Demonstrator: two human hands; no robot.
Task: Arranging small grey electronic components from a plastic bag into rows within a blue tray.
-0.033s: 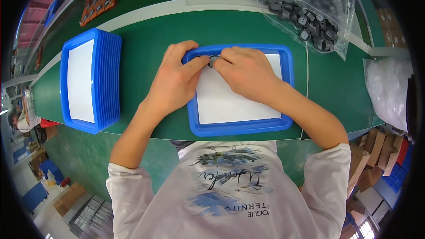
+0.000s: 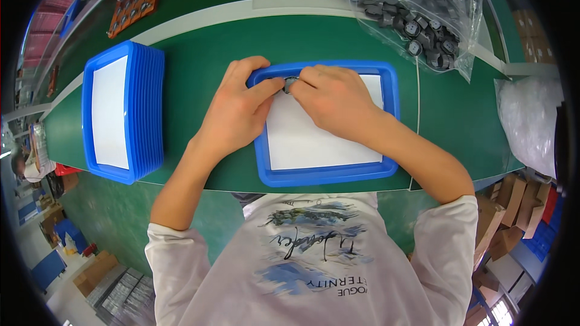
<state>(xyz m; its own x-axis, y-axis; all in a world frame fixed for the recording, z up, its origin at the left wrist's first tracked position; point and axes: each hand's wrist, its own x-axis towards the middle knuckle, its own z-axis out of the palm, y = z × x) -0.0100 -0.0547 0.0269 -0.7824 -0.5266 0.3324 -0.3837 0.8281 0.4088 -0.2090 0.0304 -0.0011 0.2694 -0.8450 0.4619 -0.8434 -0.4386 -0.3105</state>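
Note:
A blue tray [image 2: 329,174] lined with a white sheet [image 2: 326,139] lies on the green table in front of me. At its far left corner I pinch a small dark grey part [image 2: 290,84], mostly covered by fingers. My right hand [image 2: 335,96] is closed on it from the right, fingers bent. From the left, the thumb of my left hand [image 2: 235,105] presses against the same part. The left fingers curl over the tray's left rim, and their tips are partly hidden.
A tall stack of blue trays [image 2: 145,111] with a white sheet on top stands at the left. Dark grey connector-like parts [image 2: 432,39] fill a clear plastic bag at the far right. An orange board [image 2: 138,3] lies at the far left; another plastic bag [image 2: 525,115] sits at the right edge.

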